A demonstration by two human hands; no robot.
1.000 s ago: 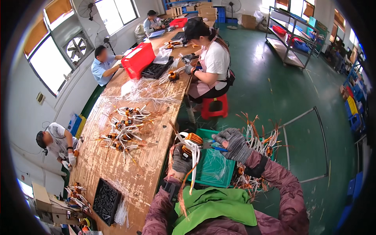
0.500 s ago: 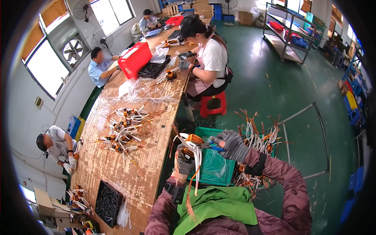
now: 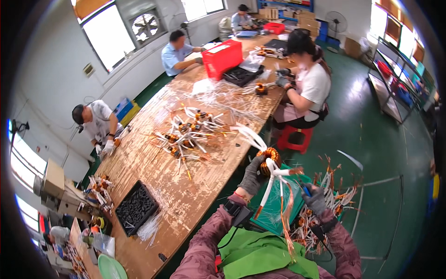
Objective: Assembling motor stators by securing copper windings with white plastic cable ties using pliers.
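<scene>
My left hand (image 3: 252, 179), in a grey glove, grips a copper-wound toroidal coil (image 3: 270, 156) up by the table edge. White-sleeved leads stick out of the coil, and some end in long bare copper strands that hang down. My gloved right hand (image 3: 316, 200) is closed around blue-handled pliers (image 3: 306, 190), lower and to the right, apart from the coil. The jaws of the pliers are hard to make out. Below the coil, partly covered by its leads, is a green crate (image 3: 269, 222) with white clippings in it. Beside my right hand lies a heap of similar coils (image 3: 335, 194).
On the wooden table (image 3: 195, 223) are a cluster of coils (image 3: 186, 135), a black tray (image 3: 136, 208) of small dark parts, white clippings and a red bin (image 3: 222, 59). A co-worker (image 3: 309, 79) sits on a red stool (image 3: 297, 138); several others work around the table.
My left hand has lifted the coil up and to the right, toward the table edge. My right hand has drawn the pliers away from it, down and right. The whole view has turned left.
</scene>
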